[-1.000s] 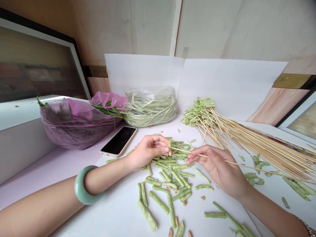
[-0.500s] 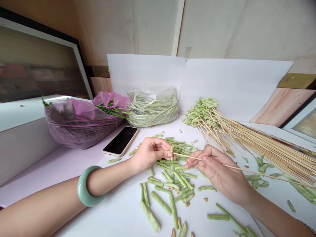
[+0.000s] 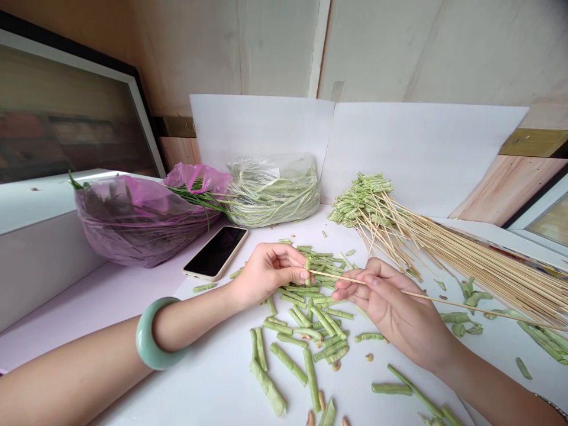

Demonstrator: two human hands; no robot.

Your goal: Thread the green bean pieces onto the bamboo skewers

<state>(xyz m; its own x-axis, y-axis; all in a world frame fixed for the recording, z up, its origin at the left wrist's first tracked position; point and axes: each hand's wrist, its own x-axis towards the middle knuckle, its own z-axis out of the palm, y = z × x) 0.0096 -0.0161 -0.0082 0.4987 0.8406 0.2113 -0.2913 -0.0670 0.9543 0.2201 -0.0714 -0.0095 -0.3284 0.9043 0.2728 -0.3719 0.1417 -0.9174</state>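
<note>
Between the thumb and fingers of my left hand (image 3: 270,273) is a short green bean piece (image 3: 307,271), held upright. My right hand (image 3: 394,302) pinches a long thin bamboo skewer (image 3: 426,296), whose tip meets the bean piece from the right; whether it has pierced through I cannot tell. The skewer's other end runs back past my right wrist. Below both hands lies a scattered heap of cut green bean pieces (image 3: 328,322) on white paper. Beyond my right hand rest several skewers (image 3: 470,254) loaded with bean pieces (image 3: 361,198) at their far ends.
A phone (image 3: 216,252) lies left of the heap. Behind it stand a purple plastic bag (image 3: 133,225) of greens and a clear bag (image 3: 275,192) of long beans. White boards (image 3: 421,157) rise at the back. Limp bean scraps (image 3: 464,322) lie at right.
The view has shifted very slightly. Both hands keep nearly the same pose, the skewer tip still at the bean piece.
</note>
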